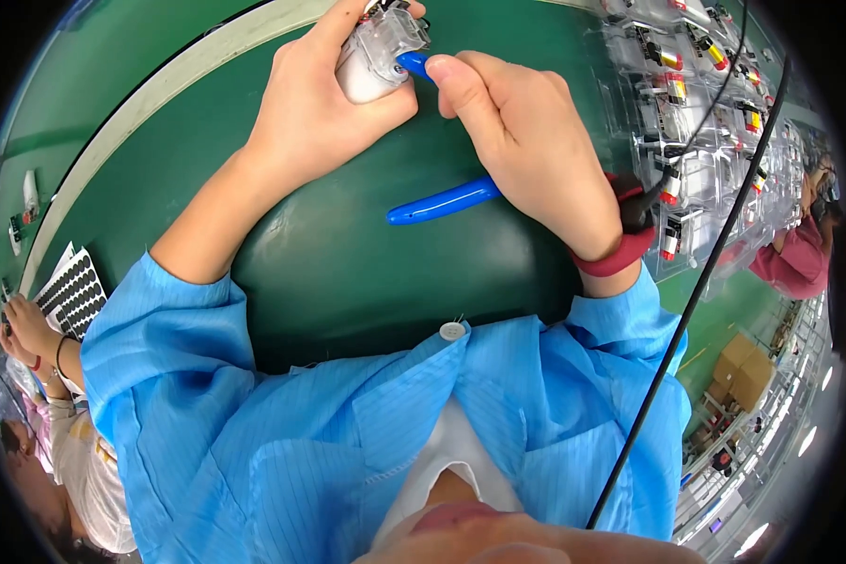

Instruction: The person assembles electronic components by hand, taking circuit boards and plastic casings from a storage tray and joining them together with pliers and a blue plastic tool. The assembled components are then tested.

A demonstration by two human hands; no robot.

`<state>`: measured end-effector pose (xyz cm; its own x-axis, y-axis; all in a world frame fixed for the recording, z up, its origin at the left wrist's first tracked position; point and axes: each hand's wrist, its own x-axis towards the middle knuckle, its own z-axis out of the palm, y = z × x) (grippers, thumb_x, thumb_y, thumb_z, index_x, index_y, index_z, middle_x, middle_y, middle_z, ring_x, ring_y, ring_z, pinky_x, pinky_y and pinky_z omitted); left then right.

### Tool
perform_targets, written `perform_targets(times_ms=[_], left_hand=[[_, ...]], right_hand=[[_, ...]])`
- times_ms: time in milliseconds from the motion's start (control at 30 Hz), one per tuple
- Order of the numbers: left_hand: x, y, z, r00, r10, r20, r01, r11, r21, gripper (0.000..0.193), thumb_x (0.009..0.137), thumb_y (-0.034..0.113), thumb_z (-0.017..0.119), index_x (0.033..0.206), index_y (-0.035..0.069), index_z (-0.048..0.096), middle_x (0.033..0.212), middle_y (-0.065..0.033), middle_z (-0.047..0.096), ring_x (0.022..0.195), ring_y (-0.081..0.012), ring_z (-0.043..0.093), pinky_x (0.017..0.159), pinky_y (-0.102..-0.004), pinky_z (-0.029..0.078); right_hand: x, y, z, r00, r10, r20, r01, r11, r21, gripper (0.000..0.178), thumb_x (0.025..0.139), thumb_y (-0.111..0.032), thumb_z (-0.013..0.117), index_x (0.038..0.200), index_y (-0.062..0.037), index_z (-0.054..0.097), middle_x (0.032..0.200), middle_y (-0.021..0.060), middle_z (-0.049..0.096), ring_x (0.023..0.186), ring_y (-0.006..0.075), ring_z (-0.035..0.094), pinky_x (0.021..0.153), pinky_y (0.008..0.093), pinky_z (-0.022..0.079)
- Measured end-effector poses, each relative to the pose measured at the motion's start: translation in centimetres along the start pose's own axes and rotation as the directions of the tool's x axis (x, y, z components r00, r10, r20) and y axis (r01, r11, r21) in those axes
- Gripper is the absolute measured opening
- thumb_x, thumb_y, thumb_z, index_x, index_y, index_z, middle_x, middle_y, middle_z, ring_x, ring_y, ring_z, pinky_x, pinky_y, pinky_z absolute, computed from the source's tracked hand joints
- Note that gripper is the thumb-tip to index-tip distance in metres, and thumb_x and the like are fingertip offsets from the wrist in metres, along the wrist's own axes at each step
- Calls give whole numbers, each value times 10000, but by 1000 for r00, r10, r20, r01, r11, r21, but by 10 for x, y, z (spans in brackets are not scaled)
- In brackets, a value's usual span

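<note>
The right hand (528, 127) hides the middle of the blue tool (445, 201) — how its two visible ends join cannot be told. The left hand (320, 103), cropped by the upper edge, covers part of the clear-and-white device (362, 77) — clear trays (707, 141) are cut off there too.

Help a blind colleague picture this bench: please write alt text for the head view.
A person's left hand holds a white-and-clear plastic device, while the right hand grips a blue-handled tool with one blue end at the device. Below is a green work surface; clear plastic pieces with red and yellow parts are at the right.
</note>
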<state>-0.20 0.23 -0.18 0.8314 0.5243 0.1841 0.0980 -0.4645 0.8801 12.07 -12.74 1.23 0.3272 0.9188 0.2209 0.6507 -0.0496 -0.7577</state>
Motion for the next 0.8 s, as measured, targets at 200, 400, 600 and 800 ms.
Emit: perform_targets(times_ms=[200,400,600,800], left_hand=[[0,2,1,999,11,50,-10,1000,-14,476,686,57,720,1127,38,542,884,-87,626,786,-130,611,720,-267,488],[1,6,4,999,-24,-27,26,997,74,458,695,86,735,1107,38,541,870,-97,626,769,-145,605,708,-275,486],[3,7,6,999,-33,-17,33,998,51,442,706,85,727,1102,34,539,857,-91,613,768,-134,584,712,-274,478],[5,0,4,1000,-22,21,22,1000,-2,450,704,72,721,1114,27,541,878,-66,612,796,-118,576,734,-260,473]], right_hand=[[-6,1,-1,998,-46,46,57,961,-272,363,959,-309,520,758,-8,551,567,162,524,494,342,517,468,408,381],[-12,-13,13,983,-166,-77,83,781,-619,318,928,-320,560,775,-54,475,571,123,548,488,322,562,410,398,422],[-16,-12,14,988,-139,-69,73,808,-585,297,931,-304,560,796,-53,475,603,120,566,467,306,557,400,386,422],[-12,-6,15,982,-146,-119,69,868,-491,317,957,-246,488,759,2,479,604,163,562,549,318,594,476,383,471]])
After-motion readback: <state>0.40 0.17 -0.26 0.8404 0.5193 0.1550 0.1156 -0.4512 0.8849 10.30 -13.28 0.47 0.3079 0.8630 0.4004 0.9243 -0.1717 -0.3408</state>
